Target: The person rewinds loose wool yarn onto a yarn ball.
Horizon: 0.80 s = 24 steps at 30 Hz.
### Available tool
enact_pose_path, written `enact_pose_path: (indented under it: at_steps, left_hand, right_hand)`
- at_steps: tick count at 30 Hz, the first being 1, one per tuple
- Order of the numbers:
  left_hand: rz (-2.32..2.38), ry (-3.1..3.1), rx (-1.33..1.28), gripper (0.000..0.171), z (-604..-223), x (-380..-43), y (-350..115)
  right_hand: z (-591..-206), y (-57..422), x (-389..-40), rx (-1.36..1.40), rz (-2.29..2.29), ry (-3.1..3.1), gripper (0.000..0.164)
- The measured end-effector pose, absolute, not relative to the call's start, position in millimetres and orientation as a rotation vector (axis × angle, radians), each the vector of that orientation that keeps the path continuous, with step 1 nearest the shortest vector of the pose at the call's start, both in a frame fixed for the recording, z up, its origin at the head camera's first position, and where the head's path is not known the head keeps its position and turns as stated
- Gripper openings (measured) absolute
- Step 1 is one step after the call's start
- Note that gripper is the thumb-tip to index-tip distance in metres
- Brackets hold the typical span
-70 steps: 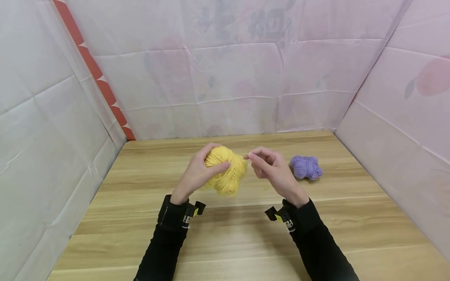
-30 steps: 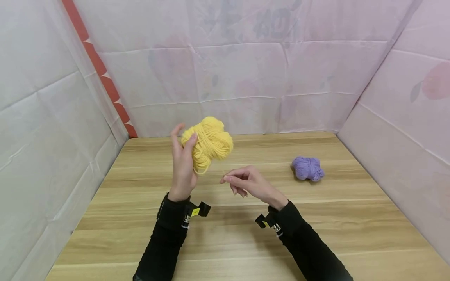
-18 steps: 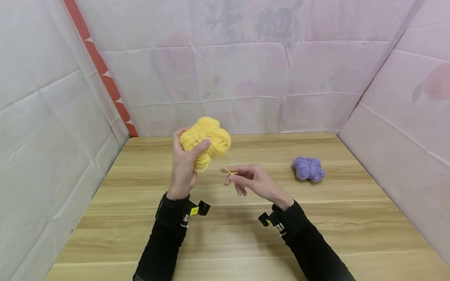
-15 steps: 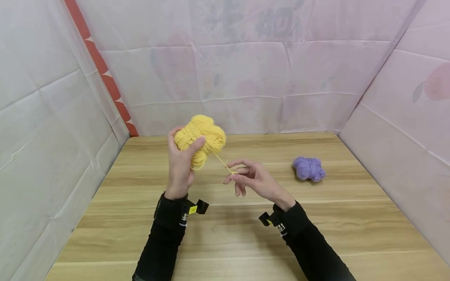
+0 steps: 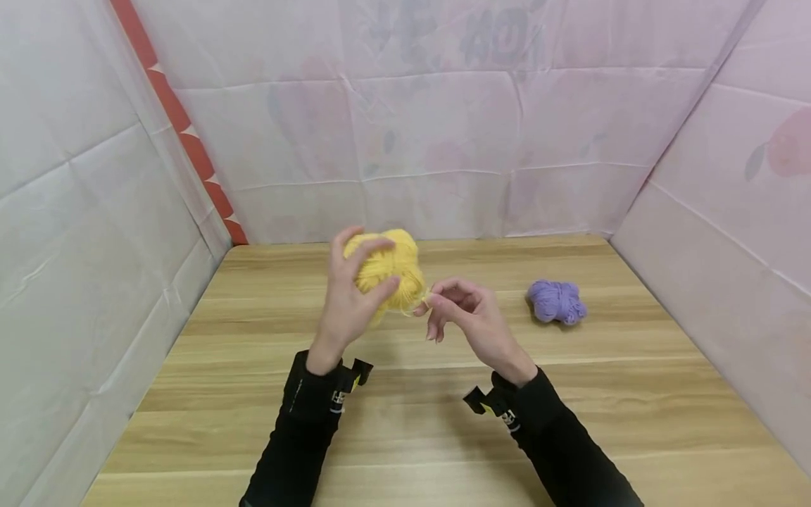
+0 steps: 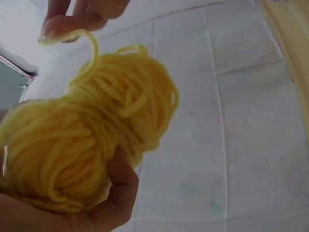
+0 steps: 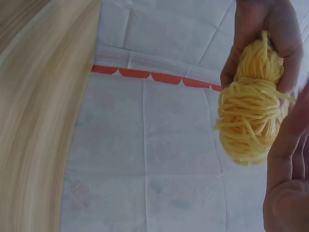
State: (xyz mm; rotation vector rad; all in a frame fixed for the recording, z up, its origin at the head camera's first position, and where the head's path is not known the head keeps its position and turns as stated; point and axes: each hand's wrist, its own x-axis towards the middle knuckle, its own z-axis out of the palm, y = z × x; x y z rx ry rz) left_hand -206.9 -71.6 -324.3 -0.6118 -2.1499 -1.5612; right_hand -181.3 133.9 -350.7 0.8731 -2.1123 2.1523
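Observation:
My left hand [image 5: 348, 299] grips a skein of yellow yarn [image 5: 404, 266] above the table, with fingers and thumb around it. A band of wound strands narrows the skein's middle, as the left wrist view shows on the yarn [image 6: 53, 150]. From its end a loose strand [image 6: 94, 50] curves up to my right hand [image 6: 79, 19], whose fingertips pinch it. In the head view the right hand [image 5: 478, 320] is just right of the skein. The right wrist view shows the skein [image 7: 248, 121] end-on, loops sticking out.
A purple yarn skein [image 5: 557, 303] lies on the wooden table [image 5: 418, 429], right of my right hand. White sheets [image 5: 431, 127] with faint prints enclose the table at the back and both sides. A red strip [image 5: 174, 105] runs down the left back corner.
The left hand first raised the yellow skein leftward while the right hand drew a strand out. Since then the skein has come down and right, turned, and sits closer to the right hand.

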Motion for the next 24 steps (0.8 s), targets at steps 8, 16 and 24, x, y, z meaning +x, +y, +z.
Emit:
enact_pose_path:
  at_steps: [8, 16, 24]
  left_hand:
    - [-1.233, -2.160, -0.924, 0.007, -324.2, -196.8, -57.5]
    - [-1.222, -2.196, -0.859, 0.008, -324.8, -193.6, -52.5]
    - [-1.229, -2.197, -0.808, 0.004, -327.3, -194.0, -51.1]
  right_hand:
    - [-352.6, 129.1, -179.7, 0.747, 2.008, -1.939, 0.008]
    - [-353.2, 122.8, -181.5, 0.784, 1.654, -1.902, 0.008]
    - [-354.2, 127.0, -184.3, 0.880, 1.315, -1.921, 0.019]
